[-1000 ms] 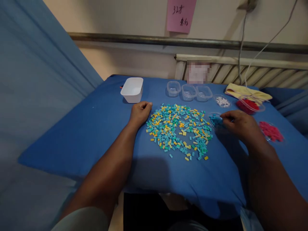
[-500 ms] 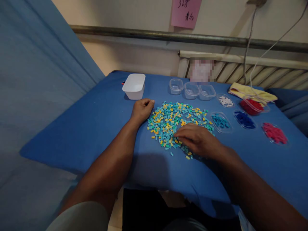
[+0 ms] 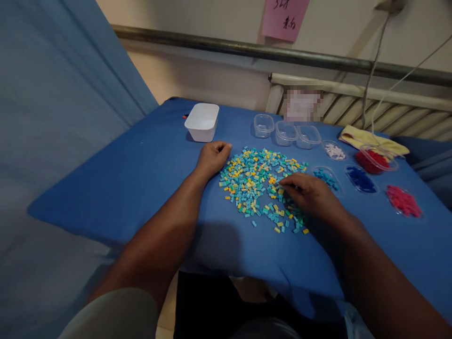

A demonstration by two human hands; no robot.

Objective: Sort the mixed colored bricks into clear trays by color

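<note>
A loose pile of small toy bricks (image 3: pixel 247 181), in light blue, green, yellow and orange, is spread over the blue cloth. My left hand (image 3: pixel 212 157) rests at the pile's upper left edge, fingers curled closed; whatever may be inside is hidden. Over the right part of the pile is my right hand (image 3: pixel 310 193), thumb and forefinger pinched at a small light blue brick (image 3: pixel 278 182). Just beyond that hand, a clear tub (image 3: pixel 326 178) holds darker teal-blue bricks, partly covered by the hand.
A white bin (image 3: pixel 203 123) stands at the back left. Three clear tubs (image 3: pixel 264 126) line the back. To the right are containers of white bricks (image 3: pixel 334 151), red bricks (image 3: pixel 372 161), dark blue bricks (image 3: pixel 360 179) and pink bricks (image 3: pixel 403 201), plus a yellow cloth (image 3: pixel 374 140).
My right hand has moved right and slightly up across the pile, uncovering bricks at its lower right. My left hand stays by the pile's edge. The whole view has shifted and tilted slightly.
</note>
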